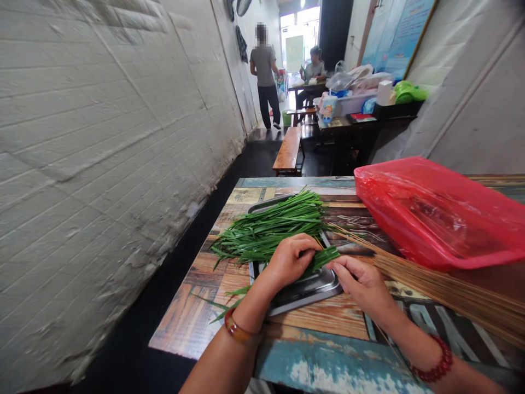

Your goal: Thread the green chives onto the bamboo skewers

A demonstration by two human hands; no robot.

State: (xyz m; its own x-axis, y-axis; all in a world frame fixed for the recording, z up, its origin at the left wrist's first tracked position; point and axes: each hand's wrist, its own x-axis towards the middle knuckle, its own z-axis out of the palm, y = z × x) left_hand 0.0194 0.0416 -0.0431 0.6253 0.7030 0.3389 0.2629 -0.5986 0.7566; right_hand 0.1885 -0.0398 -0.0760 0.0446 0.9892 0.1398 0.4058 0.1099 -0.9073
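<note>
A white brick-patterned wall (123, 137) runs along the left. At the far end a person in a grey top (264, 65) stands left of a seated person (315, 69) at a table. Nearer is a wooden bench (289, 148). On the right, a desk (340, 127) bears a cup (327, 109), a white box (384, 93) and something bright green (406, 92) (too indistinct to name), below a blue poster (400, 35).

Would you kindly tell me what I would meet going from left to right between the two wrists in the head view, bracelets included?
Amber-brown bracelet → left hand → held bunch of green leaves → right hand → red beaded bracelet.
</note>
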